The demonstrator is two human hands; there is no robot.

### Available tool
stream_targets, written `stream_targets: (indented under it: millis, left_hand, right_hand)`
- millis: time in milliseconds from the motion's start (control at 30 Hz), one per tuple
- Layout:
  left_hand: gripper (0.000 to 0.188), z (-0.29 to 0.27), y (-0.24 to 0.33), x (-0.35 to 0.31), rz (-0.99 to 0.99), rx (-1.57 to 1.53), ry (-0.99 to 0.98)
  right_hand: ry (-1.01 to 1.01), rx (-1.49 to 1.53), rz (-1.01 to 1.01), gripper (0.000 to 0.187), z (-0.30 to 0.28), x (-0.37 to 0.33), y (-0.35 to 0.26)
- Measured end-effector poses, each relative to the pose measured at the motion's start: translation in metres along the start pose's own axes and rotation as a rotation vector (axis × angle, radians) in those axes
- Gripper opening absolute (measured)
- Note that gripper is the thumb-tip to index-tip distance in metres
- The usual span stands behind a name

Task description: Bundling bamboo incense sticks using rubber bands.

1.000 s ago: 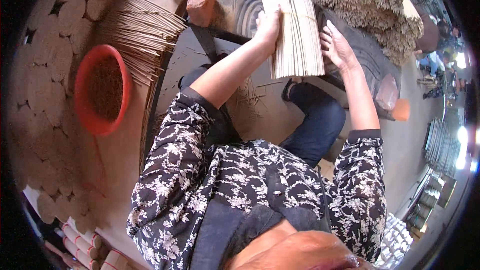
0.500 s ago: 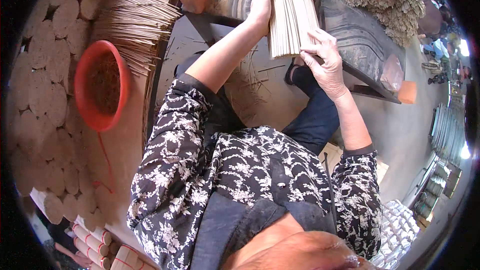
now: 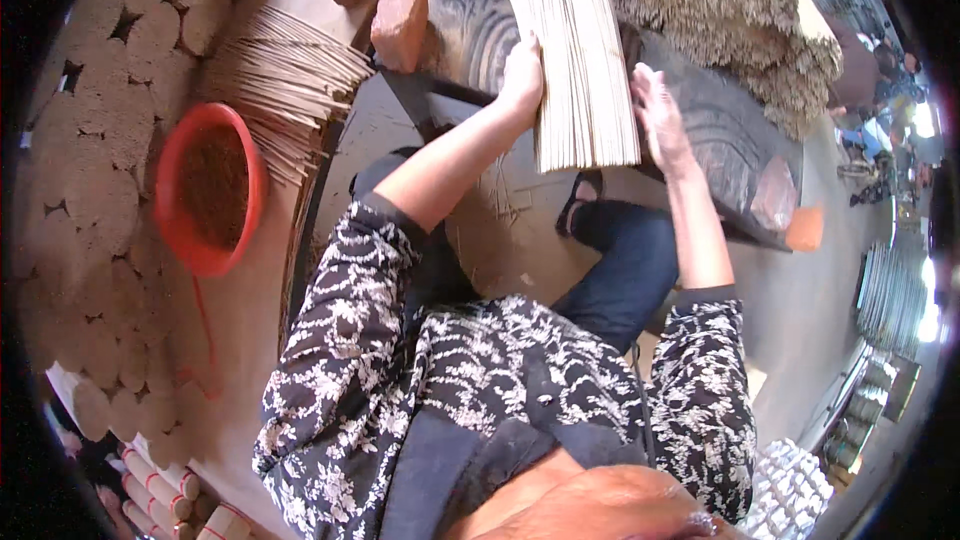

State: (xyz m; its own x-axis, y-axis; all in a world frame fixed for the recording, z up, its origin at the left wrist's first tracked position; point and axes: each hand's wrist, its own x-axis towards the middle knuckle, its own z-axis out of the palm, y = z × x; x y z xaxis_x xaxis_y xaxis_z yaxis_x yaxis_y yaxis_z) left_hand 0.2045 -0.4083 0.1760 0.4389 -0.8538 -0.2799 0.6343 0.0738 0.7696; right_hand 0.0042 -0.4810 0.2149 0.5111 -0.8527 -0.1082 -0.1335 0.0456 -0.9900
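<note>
A bundle of thin pale sticks is held over the dark bench, its cut ends toward me. My left hand is wrapped round the bundle's left side, with the fingers partly hidden behind it. On the other side, my right hand is raised with its fingers stretched out, just apart from the sticks. Under the bundle lies the dark wooden bench with curved grain marks. A thick heap of brownish sticks rests along its far side.
Left stand a red bowl of brown material, loose sticks and a wall of stacked round bundles. A reddish brick sits at the bench's left end, an orange block at its right. Red-tied rolls lie lower left.
The bundle has come lower in view and its far end now shows; the band round it no longer appears. My right hand has left the bundle's near right corner, fingers now straightened.
</note>
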Motion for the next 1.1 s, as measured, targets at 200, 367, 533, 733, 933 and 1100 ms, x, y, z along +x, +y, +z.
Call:
stream_targets:
  millis: [200, 367, 533, 733, 933, 1100]
  left_hand:
    - [0.045, 0.012, -0.003, -0.02, 0.032, -0.073, -0.041]
    - [0.05, 0.018, 0.008, -0.038, 0.007, 0.106, -0.017]
    - [0.062, 0.02, 0.023, -0.037, -0.128, 0.225, 0.014]
    - [0.053, 0.003, 0.023, -0.034, -0.179, 0.214, 0.004]
    - [0.051, 0.008, 0.025, -0.042, -0.23, 0.1, -0.047]
    - [0.049, 0.019, 0.038, -0.055, -0.236, -0.101, -0.171]
  right_hand:
    - [-0.498, 0.562, 0.235, 0.068, 0.019, 0.035, 0.008]
    - [-0.278, 0.49, 0.148, 0.069, 0.041, -0.012, -0.009]
    - [-0.198, 0.569, 0.204, 0.069, 0.037, -0.02, -0.012]
    - [-0.133, 0.418, 0.169, 0.06, 0.019, -0.013, -0.005]
    - [-0.229, 0.45, 0.131, 0.054, 0.022, -0.017, -0.013]
    - [-0.142, 0.268, 0.058, 0.059, 0.034, -0.013, -0.024]
